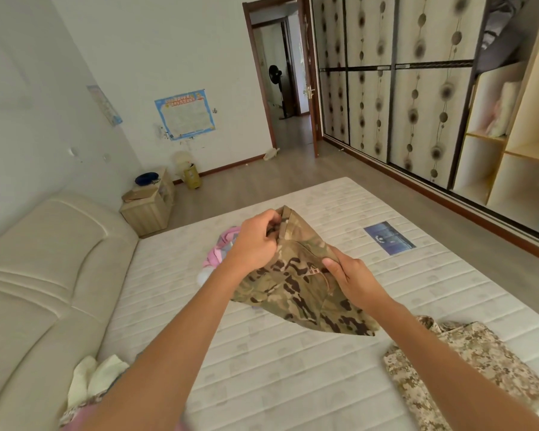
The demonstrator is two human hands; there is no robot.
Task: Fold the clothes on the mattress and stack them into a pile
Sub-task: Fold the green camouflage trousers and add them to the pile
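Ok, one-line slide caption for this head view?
Both hands, left hand and right hand, hold a camouflage garment above the mattress, beside a folded tan camouflage piece.

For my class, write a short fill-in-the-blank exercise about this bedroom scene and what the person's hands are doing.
1. Both hands hold a garment with a ____ pattern above the mattress.
2. The left hand grips the garment's ____ edge.
3. The pink clothing lies ____ the left hand in the picture.
4. The folded tan garment lies near the person's ____ arm.

Missing words: camouflage; top; behind; right
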